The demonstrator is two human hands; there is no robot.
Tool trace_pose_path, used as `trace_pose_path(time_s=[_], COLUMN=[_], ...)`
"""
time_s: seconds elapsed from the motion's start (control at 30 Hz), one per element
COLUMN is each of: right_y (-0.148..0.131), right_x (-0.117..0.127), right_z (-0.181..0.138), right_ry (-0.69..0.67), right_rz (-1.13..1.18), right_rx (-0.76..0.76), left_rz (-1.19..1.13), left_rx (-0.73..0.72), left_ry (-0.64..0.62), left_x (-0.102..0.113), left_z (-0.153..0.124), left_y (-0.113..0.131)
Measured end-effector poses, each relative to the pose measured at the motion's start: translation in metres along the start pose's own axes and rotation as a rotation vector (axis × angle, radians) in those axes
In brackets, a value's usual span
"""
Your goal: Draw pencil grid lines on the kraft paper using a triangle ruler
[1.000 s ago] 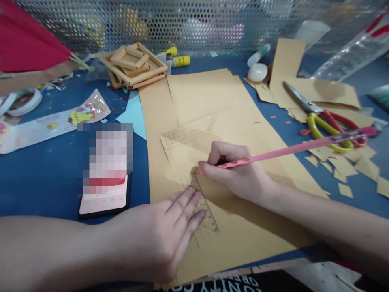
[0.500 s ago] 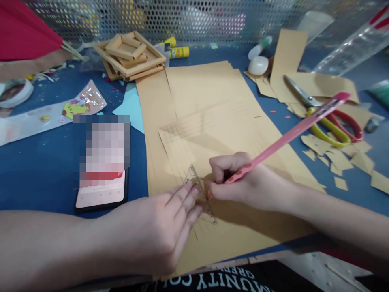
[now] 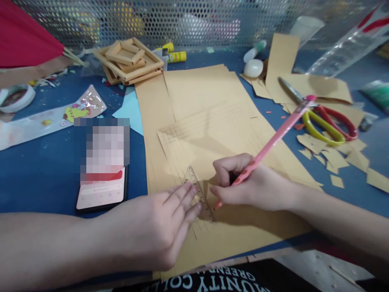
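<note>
My left hand [image 3: 158, 229] lies flat with fingers stretched out, pressing a clear plastic ruler [image 3: 199, 192] onto a sheet of tan paper [image 3: 209, 121] marked with a pencilled grid. My right hand [image 3: 246, 184] is closed round a long pink pencil [image 3: 273, 140]. The pencil's tip touches the paper beside the near end of the ruler, and its top slants up to the right.
A phone [image 3: 101, 190] lies left of the paper on the blue table [image 3: 39, 170]. Wooden frames [image 3: 130, 61] and glue sticks [image 3: 174, 56] sit at the back. Scissors [image 3: 322, 117] and paper scraps [image 3: 334, 156] lie at right. A sticker sheet [image 3: 54, 117] and tape roll [image 3: 15, 97] are at left.
My right hand has drawn the pencil tip along the ruler from its far end toward me, and the pencil now stands steeper. My left hand has stayed on the ruler.
</note>
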State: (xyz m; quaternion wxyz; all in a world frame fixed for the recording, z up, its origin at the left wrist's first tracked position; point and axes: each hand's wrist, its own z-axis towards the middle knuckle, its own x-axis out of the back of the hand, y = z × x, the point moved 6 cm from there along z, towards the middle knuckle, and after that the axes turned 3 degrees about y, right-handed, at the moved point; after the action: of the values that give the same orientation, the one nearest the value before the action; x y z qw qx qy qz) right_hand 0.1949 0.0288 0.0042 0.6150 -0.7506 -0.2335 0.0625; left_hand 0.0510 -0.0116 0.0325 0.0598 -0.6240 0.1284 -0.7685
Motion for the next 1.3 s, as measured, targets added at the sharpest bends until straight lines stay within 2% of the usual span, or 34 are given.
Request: trace_pose_path(time_s=[0.17,0.27,0.63,1.07,1.3], right_y=[0.001,0.005,0.008,0.005,0.005], right_x=[0.003,0.001,-0.004,-0.005,-0.008], right_z=[-0.013,-0.019,-0.021,-0.023,-0.024], right_ry=[0.207,0.276,0.227,0.247,0.155], right_rz=[-0.102,-0.145,-0.118,-0.154,-0.177], right_rx=[0.047,0.093,0.121,0.207,0.194], left_rz=[-0.007,-0.025,-0.083,-0.039,-0.035], left_rx=[0.004,0.0,0.025,0.048,0.042], left_ry=[0.004,-0.005,-0.005,-0.107,-0.126], left_x=[-0.001,-0.002,0.0,-0.002,-0.001], left_z=[-0.001,-0.002,0.0,0.002,0.002], left_y=[-0.001,0.002,0.017,0.021,0.022])
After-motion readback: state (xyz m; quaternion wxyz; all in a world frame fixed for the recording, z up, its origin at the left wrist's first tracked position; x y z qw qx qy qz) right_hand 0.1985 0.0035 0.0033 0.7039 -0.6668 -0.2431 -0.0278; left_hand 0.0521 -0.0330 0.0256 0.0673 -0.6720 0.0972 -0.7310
